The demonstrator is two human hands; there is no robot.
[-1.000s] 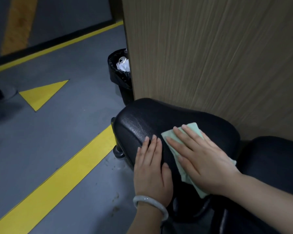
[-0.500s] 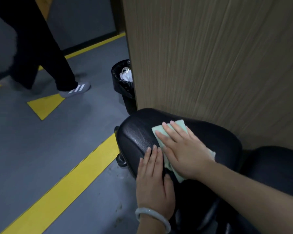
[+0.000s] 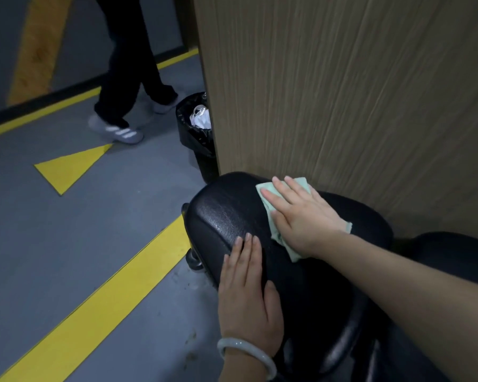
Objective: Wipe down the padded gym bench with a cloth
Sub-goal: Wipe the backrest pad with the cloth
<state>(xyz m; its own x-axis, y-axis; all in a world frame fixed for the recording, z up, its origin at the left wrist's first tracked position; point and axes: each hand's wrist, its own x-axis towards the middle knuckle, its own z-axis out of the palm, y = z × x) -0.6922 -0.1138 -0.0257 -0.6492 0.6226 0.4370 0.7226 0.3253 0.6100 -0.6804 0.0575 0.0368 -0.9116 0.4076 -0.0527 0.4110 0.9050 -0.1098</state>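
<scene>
A pale green cloth (image 3: 276,213) is pressed flat against the far side of the black padded bench (image 3: 226,216) by the right hand (image 3: 304,216), fingers spread and straight, just beside a wood-grain wall panel (image 3: 342,92). The left hand (image 3: 246,293), wearing a pale bangle (image 3: 246,354), is laid flat on the near side of the pad, fingers together. A grey floor (image 3: 94,230) with yellow lines (image 3: 108,299), a black-lined bin (image 3: 196,133) and a passer-by's legs (image 3: 127,64) are seen beyond.

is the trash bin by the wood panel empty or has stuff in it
Not empty. White crumpled rubbish shows inside the black-lined bin; how full it is cannot be told.
</scene>
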